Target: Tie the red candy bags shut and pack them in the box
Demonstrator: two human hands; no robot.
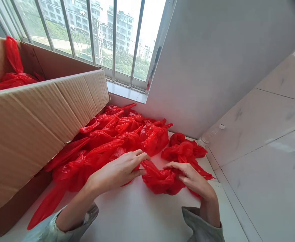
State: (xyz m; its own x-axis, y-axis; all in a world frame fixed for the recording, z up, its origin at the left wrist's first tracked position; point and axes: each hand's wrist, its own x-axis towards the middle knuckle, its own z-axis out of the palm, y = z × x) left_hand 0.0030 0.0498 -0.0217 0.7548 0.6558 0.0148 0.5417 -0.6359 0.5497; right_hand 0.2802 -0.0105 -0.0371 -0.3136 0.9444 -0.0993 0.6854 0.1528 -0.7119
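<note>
A crumpled red plastic bag (159, 183) lies on the white surface between my hands. My left hand (123, 168) reaches in from the left, its thumb and fingers around the bag's left end. On the other side, my right hand (191, 178) grips the bag's right part with bent fingers, and its fingertips are partly hidden in the folds. Just behind sits a loose heap of red plastic (185, 149). Several knotted red bags (99, 144) are piled to the left, close to my left hand. What the bags contain cannot be made out.
A large cardboard box (36, 117) stands on the left, with a knotted red bag (14, 79) inside. Behind the pile are a barred window (114, 40) and a grey wall (200, 60). A small clear bottle (203, 141) is in the right corner, beside marble-patterned tiles (268, 161).
</note>
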